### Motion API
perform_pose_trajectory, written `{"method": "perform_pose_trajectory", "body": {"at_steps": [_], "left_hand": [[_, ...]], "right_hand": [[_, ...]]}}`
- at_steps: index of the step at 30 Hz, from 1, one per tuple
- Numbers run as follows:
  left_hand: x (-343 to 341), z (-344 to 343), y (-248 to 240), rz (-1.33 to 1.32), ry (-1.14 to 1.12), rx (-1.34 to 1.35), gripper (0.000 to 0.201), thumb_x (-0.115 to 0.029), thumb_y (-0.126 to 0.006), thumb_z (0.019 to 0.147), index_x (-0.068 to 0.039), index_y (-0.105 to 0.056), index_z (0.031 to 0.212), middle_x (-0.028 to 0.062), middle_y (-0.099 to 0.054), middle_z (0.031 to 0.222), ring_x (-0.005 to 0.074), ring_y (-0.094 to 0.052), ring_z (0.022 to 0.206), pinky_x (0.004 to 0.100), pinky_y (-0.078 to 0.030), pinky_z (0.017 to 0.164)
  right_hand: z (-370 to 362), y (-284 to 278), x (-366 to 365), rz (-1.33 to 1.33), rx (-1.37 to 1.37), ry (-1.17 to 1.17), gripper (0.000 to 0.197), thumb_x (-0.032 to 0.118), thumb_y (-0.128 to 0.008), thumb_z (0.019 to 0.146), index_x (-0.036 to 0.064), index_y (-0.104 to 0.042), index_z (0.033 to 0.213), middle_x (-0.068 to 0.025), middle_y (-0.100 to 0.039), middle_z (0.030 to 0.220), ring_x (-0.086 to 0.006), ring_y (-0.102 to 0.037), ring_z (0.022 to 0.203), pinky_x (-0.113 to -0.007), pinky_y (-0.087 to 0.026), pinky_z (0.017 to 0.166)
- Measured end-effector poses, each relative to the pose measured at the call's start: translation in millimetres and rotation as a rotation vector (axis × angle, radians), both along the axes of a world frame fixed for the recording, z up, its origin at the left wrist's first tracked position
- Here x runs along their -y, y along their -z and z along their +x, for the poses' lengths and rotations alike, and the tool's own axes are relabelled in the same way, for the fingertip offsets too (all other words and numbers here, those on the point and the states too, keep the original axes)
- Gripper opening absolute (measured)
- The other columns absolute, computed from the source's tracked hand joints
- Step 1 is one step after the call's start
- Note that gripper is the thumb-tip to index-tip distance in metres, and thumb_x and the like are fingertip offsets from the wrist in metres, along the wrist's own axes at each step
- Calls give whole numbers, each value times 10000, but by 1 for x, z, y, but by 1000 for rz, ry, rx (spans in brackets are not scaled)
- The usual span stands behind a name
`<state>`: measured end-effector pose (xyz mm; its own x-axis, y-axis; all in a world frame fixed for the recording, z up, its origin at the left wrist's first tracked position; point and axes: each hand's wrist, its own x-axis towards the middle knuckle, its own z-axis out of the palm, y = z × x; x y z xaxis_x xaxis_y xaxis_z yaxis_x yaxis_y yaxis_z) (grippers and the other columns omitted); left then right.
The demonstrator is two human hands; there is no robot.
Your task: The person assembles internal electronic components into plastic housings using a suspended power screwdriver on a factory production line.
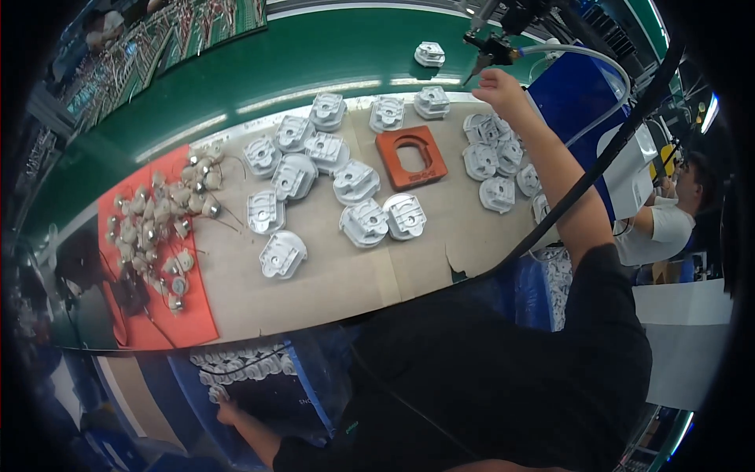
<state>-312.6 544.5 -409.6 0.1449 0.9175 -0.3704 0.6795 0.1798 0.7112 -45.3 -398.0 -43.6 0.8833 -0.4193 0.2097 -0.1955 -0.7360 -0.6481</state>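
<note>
My left hand is low at the left, its fingers closed on a white plastic housing at the edge of a blue-lined bin. Similar white housings lie in rows inside that bin. Far to the right my right hand is raised beyond the bench's far edge, fingers curled together. Just left of its fingertips hangs the thin dark tip of an overhead tool. Whether those fingers pinch anything is too small to make out. On the bench between my arms sits an orange block with an oval opening.
Several white housings are spread over the brown bench top, with another cluster at right. Small metal-capped parts with wires cover a red mat. A green conveyor carries one housing. A black cable crosses my right arm.
</note>
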Motion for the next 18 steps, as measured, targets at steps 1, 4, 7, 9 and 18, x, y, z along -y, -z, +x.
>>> {"method": "perform_pose_trajectory", "body": {"at_steps": [1,4,7,9,18], "left_hand": [[14,6,-17,89,36,-84,446,-328,-842,790,93,-723,880,151,-724,794,248,-668,616,380,-543,550],[33,-7,-88,306,25,-132,401,-275,-783,842,106,-712,944,193,-732,864,279,-693,681,396,-561,605],[44,-22,-146,663,113,-34,399,-244,-723,891,114,-690,1065,241,-731,986,332,-719,857,416,-573,784],[63,9,-194,798,187,-42,458,-293,-753,895,102,-683,1115,232,-729,1043,314,-705,914,397,-551,849],[244,199,-362,496,962,565,196,-117,-715,927,8,-665,1070,42,-692,957,93,-635,793,245,-508,714]], "right_hand": [[15,0,11,-2,-119,79,642,225,-834,796,-55,-554,1301,-224,-644,1217,-295,-638,1145,-357,-515,954],[79,19,24,21,-298,51,823,350,-866,752,-94,-514,1349,-264,-609,1284,-339,-589,1227,-413,-480,1009],[127,42,18,-60,-394,44,1067,567,-862,704,-131,-443,1394,-292,-436,1480,-338,-414,1406,-412,-369,1123],[145,51,13,-90,-401,-26,993,611,-830,698,-110,-542,1317,-262,-585,1334,-344,-597,1220,-416,-479,1009],[202,97,50,-122,-301,-45,915,637,-807,690,-60,-605,1247,-231,-688,1144,-300,-666,1101,-378,-487,941]]}}
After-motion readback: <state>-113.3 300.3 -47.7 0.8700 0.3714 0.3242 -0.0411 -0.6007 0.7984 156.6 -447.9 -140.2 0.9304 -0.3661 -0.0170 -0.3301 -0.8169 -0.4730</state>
